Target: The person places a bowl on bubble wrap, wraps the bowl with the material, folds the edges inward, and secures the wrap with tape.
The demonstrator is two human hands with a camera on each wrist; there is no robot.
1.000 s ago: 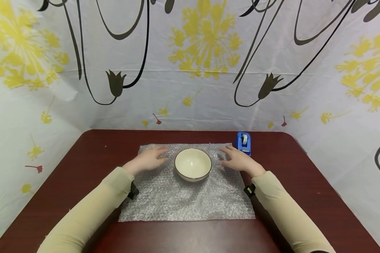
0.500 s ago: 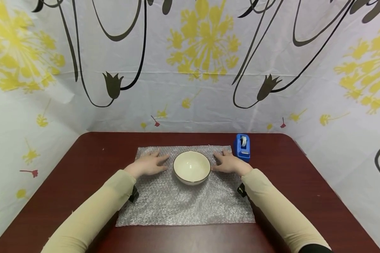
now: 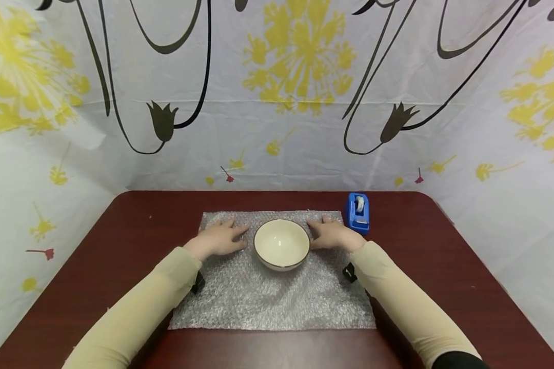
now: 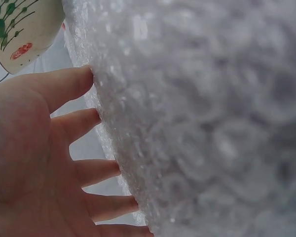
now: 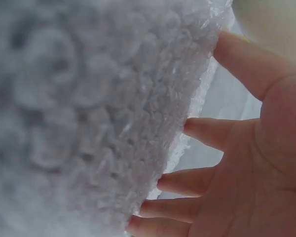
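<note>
A cream bowl (image 3: 281,243) with a dark rim stands upright on a sheet of bubble wrap (image 3: 277,302). Green and red painted decoration shows on the bowl (image 4: 27,29) in the left wrist view. Left of the bowl, my left hand (image 3: 217,239) rests its spread fingertips on the bubble wrap, apart from the bowl. On the other side, my right hand (image 3: 330,234) also presses spread fingertips to the wrap, its thumb close beside the bowl; whether it touches cannot be told. Neither hand holds anything.
A blue tape dispenser (image 3: 357,212) stands at the wrap's far right corner, just beyond my right hand. Everything sits on a dark red table (image 3: 277,351). A patterned white cloth (image 3: 212,118) hangs behind and at both sides of the table.
Both hands have come down onto the bubble wrap. The right hand has moved left toward the bowl, while the left shifted only slightly. The bowl stays in place on the wrap.
</note>
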